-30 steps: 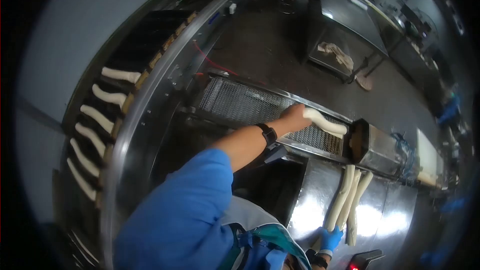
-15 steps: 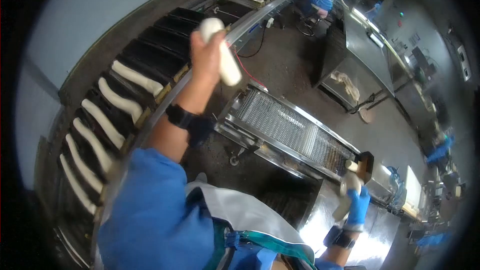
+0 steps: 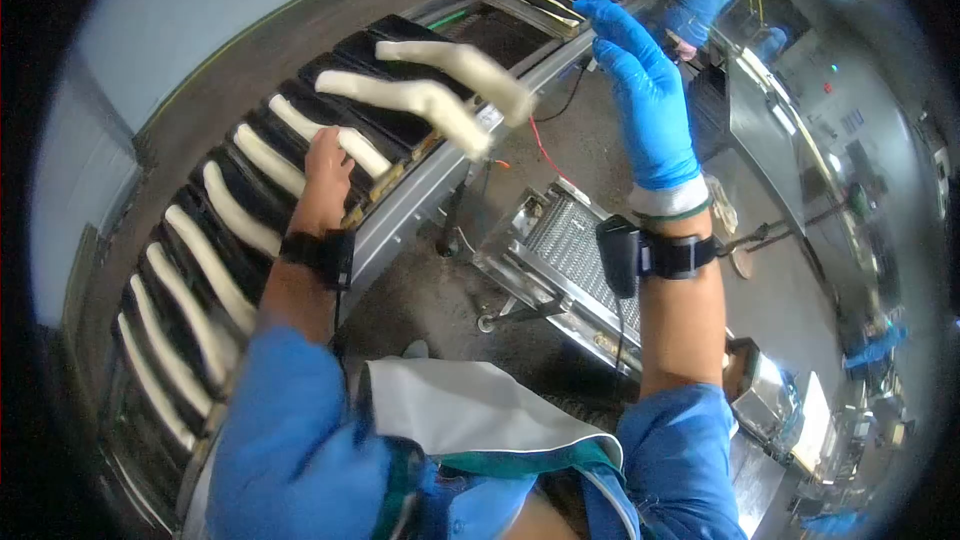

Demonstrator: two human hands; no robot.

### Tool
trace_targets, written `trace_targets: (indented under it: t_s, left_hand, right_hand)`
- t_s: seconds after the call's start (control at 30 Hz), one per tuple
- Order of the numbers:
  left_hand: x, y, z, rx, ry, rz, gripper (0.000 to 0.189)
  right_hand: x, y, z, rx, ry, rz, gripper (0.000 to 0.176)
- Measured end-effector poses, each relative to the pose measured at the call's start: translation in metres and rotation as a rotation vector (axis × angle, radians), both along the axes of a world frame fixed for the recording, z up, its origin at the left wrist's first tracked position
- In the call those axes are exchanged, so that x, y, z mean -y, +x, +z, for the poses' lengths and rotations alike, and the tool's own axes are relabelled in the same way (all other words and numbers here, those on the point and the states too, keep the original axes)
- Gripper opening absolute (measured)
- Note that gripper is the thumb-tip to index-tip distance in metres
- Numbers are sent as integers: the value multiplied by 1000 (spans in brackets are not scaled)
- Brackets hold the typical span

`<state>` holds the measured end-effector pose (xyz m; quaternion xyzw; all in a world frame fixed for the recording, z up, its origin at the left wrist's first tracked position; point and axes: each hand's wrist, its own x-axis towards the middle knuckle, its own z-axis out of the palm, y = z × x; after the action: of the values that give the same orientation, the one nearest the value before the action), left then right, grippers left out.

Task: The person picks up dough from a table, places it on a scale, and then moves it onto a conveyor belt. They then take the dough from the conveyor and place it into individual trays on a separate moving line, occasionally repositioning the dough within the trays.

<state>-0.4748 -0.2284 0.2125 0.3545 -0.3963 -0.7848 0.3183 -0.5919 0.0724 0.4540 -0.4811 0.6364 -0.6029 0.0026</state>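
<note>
Long white dough strips lie side by side on black trays [image 3: 345, 60] along the left. My bare left hand [image 3: 328, 165] is closed over one dough strip [image 3: 370, 155], with its fingertips partly hidden. Further along, two bent dough strips [image 3: 415, 98] [image 3: 465, 68] extend beyond the tray's near edge; their near ends are blurred. To the right of them, my right hand [image 3: 645, 95], in a blue glove, is raised with fingers stretched out and nothing in it.
A metal rail [image 3: 395, 220] borders the trays. A mesh conveyor [image 3: 580, 250] on wheels stands below my right arm, with a metal box [image 3: 765, 390] near its lower end. A co-worker in blue [image 3: 695, 10] is at the far end, near a metal table [image 3: 760, 130].
My left hand has let go of a short dough log and moved down onto a strip. My right hand has risen from the conveyor's end, leaving the dough there. Additional strips now lie along the trays.
</note>
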Motion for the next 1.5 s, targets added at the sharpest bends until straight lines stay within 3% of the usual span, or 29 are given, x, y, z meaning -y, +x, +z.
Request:
trace_targets:
  t_s: [0.07, 0.2, 0.27, 0.37, 0.47, 0.5, 0.57, 0.6, 0.63, 0.67, 0.73, 0.83, 0.87, 0.97, 1.03, 1.07, 1.1, 1.2, 1.23, 1.3, 1.37, 1.5]
  left_hand:
    - [0, 25, -14, -94, -120, -95, 45]
    - [-7, 57, -14, -256, -79, -88, 52]
    - [-8, 71, -11, -260, -98, -137, 53]
    - [-7, 75, -14, -200, -76, -160, 50]
    - [-11, 61, -17, -174, 25, -198, 42]
    - [-16, 54, -13, -138, 66, -195, 39]
    - [-30, 42, -1, -108, 12, -170, 30]
    - [-36, 37, 3, -94, -11, -159, 26]
    - [-32, 34, -2, -25, -306, -192, 20]
    - [-26, 35, -3, 47, -598, -221, 16]
    - [-18, 31, -7, 123, -554, -231, 16]
    - [-6, 46, 2, 344, -520, -414, 21]
    - [-10, 49, -8, 430, -693, -313, 21]
    - [11, 66, -27, 790, -1040, -613, 19]
    - [20, 74, -41, 748, -1286, -601, 15]
    - [23, 76, -44, 759, -1446, -605, 15]
    - [25, 79, -47, 766, -1612, -610, 15]
    - [19, 83, -47, 917, -1582, -653, 18]
    - [17, 86, -40, 946, -1447, -733, 19]
    - [15, 101, -22, 996, -1165, -873, 22]
    - [18, 121, -24, 939, -1166, -894, 24]
    - [0, 145, 21, 928, -1076, -685, 25]
  right_hand:
    - [7, -5, -20, -65, 20, -63, 37]
    - [-54, -35, -114, -37, 274, -197, 31]
    - [-115, -51, -167, 6, 612, -387, 32]
    - [-232, -77, -244, 33, 874, -608, 34]
    - [-366, -95, -323, -200, 1142, -922, 40]
    - [-374, -76, -300, 333, 1120, -751, 39]
    - [-425, -68, -337, -90, 1648, -622, 47]
    - [-414, -53, -319, -175, 1682, -688, 45]
    - [-388, -30, -293, -262, 1716, -757, 44]
    - [-384, -24, -293, -238, 1676, -883, 42]
    - [-378, -13, -299, -176, 1575, -1124, 39]
    - [-400, -6, -305, -163, 1341, -1179, 30]
    - [-403, -8, -303, -165, 1265, -1193, 27]
    - [-401, -29, -292, 66, 846, -1187, 28]
    - [-380, -46, -244, 94, 731, -1166, 28]
    - [-360, -47, -213, 1, 489, -1155, 30]
    - [-342, -42, -171, 133, 383, -1051, 33]
    - [-233, 13, -47, 177, 71, -919, 27]
    - [-208, 22, -28, 86, -27, -821, 27]
    - [-178, 24, -18, 97, -33, -749, 32]
    - [-129, 28, -20, 70, -6, -674, 34]
    - [-12, 58, -30, 375, -54, -82, 50]
